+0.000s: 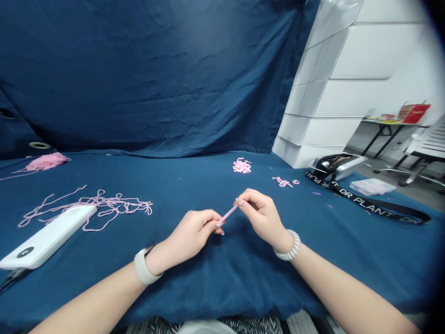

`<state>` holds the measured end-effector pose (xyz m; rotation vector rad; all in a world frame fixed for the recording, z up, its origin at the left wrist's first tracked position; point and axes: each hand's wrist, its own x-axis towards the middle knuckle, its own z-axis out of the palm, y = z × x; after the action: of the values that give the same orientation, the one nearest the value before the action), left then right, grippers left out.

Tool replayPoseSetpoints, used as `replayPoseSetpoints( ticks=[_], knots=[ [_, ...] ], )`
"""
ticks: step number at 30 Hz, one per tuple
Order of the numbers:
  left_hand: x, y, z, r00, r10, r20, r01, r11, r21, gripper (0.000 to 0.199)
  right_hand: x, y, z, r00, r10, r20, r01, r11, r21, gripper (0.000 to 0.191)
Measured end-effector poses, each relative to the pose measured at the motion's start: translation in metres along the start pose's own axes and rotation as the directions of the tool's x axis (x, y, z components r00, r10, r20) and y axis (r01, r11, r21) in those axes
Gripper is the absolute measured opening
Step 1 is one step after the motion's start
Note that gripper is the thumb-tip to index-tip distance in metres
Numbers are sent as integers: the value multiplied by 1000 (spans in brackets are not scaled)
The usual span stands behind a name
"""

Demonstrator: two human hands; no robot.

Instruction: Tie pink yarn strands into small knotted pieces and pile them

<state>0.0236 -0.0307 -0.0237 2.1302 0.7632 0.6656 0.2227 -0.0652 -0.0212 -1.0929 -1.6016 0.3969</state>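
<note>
A short pink piece (226, 214), its ends hidden in the grip, is pinched between the closed left hand (186, 236) and right hand (260, 218); "DR PLANT" is readable on a black strap (365, 202).

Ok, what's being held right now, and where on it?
A short pink rod-like piece, material unclear, pinched at both ends: lower end by the left hand fingers, upper end by the right hand fingers.

A slim pale-pink rod (226, 214), its material too small to tell, sits tilted, its right end higher and farther away. The left hand (189, 236) pinches its lower end; the right hand (262, 218) pinches its upper end.
</note>
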Motion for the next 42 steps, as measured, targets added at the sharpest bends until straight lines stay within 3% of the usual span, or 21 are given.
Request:
replayPoseSetpoints(
  ticks=[3,7,9,12,16,20,25,31,33,35,38,42],
  knots=[
    [-3,-2,-1,955,286,-77,-259,932,253,19,1,2,0,997,83,-5,-83,996,45,26],
    [-6,-3,-5,746,662,-69,-566,685,459,6,0,4,7,977,202,63,-208,971,117,28],
    [-7,-2,-6,669,743,-26,-646,597,476,2,-3,4,12,959,247,137,-267,951,157,29],
    [-8,1,-5,634,773,8,-710,578,401,1,-6,3,19,932,279,233,-331,916,228,27],
    [-7,3,-4,647,762,-8,-734,627,261,5,-7,-2,20,920,276,278,-355,888,292,29],
    [-6,5,-5,671,729,-136,-711,685,160,7,-6,-4,17,916,284,283,-365,882,297,31],
    [-4,4,-4,734,621,-276,-609,781,139,15,-5,-2,18,904,320,284,-402,863,306,32],
    [-4,5,-3,759,522,-390,-515,847,132,21,-7,-2,22,894,341,291,-422,858,291,35],
    [-5,6,-2,792,433,-430,-458,888,52,17,-8,-3,23,893,340,295,-424,855,298,36],
    [-5,6,0,852,282,-441,-366,923,-119,10,-8,-5,24,901,338,272,-413,861,296,35],
    [-4,3,5,924,48,-380,-215,887,-410,6,-9,-8,23,931,315,184,-357,889,286,33],
    [0,-5,8,931,-70,-358,-169,788,-592,13,-10,-8,21,952,284,112,-304,920,247,30]
  ],
)
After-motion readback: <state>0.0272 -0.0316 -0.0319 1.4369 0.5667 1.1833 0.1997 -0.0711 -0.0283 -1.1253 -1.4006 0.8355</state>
